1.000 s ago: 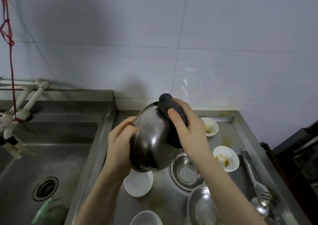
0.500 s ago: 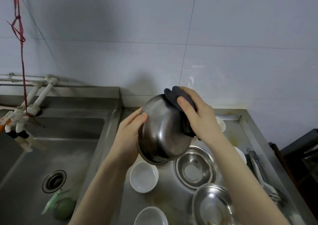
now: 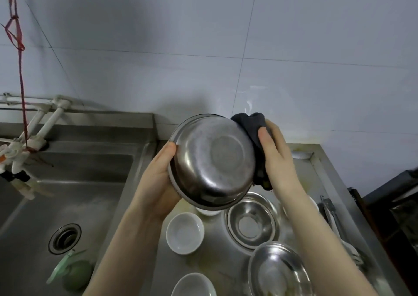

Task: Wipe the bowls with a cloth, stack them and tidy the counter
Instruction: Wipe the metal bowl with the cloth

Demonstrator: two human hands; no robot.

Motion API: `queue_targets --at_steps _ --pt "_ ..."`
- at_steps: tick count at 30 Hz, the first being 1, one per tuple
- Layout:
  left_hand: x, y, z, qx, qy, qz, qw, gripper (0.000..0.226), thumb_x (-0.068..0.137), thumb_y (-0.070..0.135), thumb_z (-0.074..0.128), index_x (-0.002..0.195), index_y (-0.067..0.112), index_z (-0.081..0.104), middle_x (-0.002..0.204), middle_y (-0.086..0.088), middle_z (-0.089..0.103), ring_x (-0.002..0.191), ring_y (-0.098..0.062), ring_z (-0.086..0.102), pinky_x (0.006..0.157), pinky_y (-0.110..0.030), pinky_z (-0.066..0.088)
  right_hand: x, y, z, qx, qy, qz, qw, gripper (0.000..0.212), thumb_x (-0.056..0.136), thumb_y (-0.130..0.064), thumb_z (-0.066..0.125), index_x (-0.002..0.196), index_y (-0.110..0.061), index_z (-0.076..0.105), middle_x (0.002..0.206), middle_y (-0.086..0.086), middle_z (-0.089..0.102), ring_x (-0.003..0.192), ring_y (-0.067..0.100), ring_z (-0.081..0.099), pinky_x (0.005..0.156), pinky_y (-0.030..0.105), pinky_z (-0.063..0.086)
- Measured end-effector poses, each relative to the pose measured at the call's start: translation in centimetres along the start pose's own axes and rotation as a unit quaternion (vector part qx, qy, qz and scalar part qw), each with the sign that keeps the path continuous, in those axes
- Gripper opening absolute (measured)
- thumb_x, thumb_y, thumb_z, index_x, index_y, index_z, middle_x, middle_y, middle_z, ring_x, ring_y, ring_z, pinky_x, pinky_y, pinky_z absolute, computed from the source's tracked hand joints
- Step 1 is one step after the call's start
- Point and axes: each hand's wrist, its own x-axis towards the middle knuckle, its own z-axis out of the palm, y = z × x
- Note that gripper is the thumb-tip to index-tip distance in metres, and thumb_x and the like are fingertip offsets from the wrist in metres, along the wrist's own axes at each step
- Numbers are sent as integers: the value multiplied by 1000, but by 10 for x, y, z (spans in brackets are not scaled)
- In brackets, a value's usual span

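Observation:
I hold a steel bowl [image 3: 212,160] up over the counter, its underside turned toward me. My left hand [image 3: 158,178] grips its left rim, thumb on the edge. My right hand [image 3: 278,157] grips a dark cloth [image 3: 253,126] against the bowl's right side. Below on the steel counter [image 3: 328,171] stand two more steel bowls [image 3: 252,223] [image 3: 278,271] and white bowls [image 3: 185,232] [image 3: 193,285]. Another white bowl is mostly hidden under the held bowl.
A steel sink [image 3: 67,182] with a drain [image 3: 64,238] lies at the left, a green scrubber [image 3: 75,273] in it. White taps [image 3: 34,128] and a red cord [image 3: 20,69] hang at the far left. Metal tongs [image 3: 337,223] lie at the counter's right edge. Tiled wall behind.
The bowl has turned so its underside faces me more squarely. The cloth and my right hand have slid from the top to the bowl's right side.

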Motion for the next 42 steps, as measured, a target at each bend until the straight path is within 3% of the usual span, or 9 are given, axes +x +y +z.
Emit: queue_targets --at_steps 3,9,13,16,20,25,31,39,42 --pt "4 -1 4 -73 16 -17 997 52 107 41 24 125 12 63 127 -14 69 115 -26 68 94 -40 57 -23 9 10 -19 6 -50 999 41 98 -37 48 139 -32 46 121 -26 60 113 -13 52 91 11 40" --pt "8 -6 12 -131 54 -43 989 53 106 47 24 116 15 65 118 -18 70 112 -34 64 91 -46 52 -77 29 42 -89 46 -230 968 53 98 -27 46 148 -26 30 154 -5 36 146 21 27 117 34 28" --pt "2 -8 8 -152 53 -35 986 58 107 40 27 100 15 78 106 -13 76 90 -27 76 71 -38 63 -36 3 19 -31 56 -100 993 44 98 -34 48 141 -31 43 129 -32 52 121 -12 47 93 3 35" --pt "1 -7 9 -141 51 -35 988 50 108 41 25 116 15 66 110 -12 76 95 -26 75 78 -38 62 -21 5 9 0 48 -37 998 41 100 -36 49 140 -30 46 118 -34 57 114 -15 49 84 0 36" --pt "6 -9 18 -171 51 -43 983 56 106 48 24 117 9 63 105 -18 75 101 -31 71 83 -43 57 -66 20 31 -88 51 -184 978 49 98 -31 48 146 -27 37 149 -7 44 140 12 38 112 30 35" --pt "0 -26 34 -38 46 18 998 49 105 38 38 142 7 49 130 -20 65 120 -33 64 98 -42 54 -65 23 46 -341 5 -389 856 45 100 -31 53 142 -22 42 151 5 42 145 30 31 113 55 31" --pt "-15 -26 37 120 -9 74 990 45 95 45 43 125 18 64 118 -12 72 110 -30 69 89 -43 59 -22 -16 33 -84 -83 -104 988 42 99 -31 53 140 -34 45 138 -21 51 126 -7 45 105 18 36" --pt "-13 -9 30 89 -47 37 994 55 106 47 20 128 18 62 120 -8 73 113 -19 69 87 -32 55 -50 5 34 -280 -169 -346 880 46 99 -32 51 143 -19 46 153 -2 40 149 23 20 114 49 31" --pt "-16 -12 30 139 -46 62 987 39 107 30 33 133 16 59 118 -8 73 109 -21 70 78 -28 58 -41 -4 36 -238 -142 -286 917 46 98 -32 48 143 -24 44 151 -8 41 148 15 21 117 42 28"
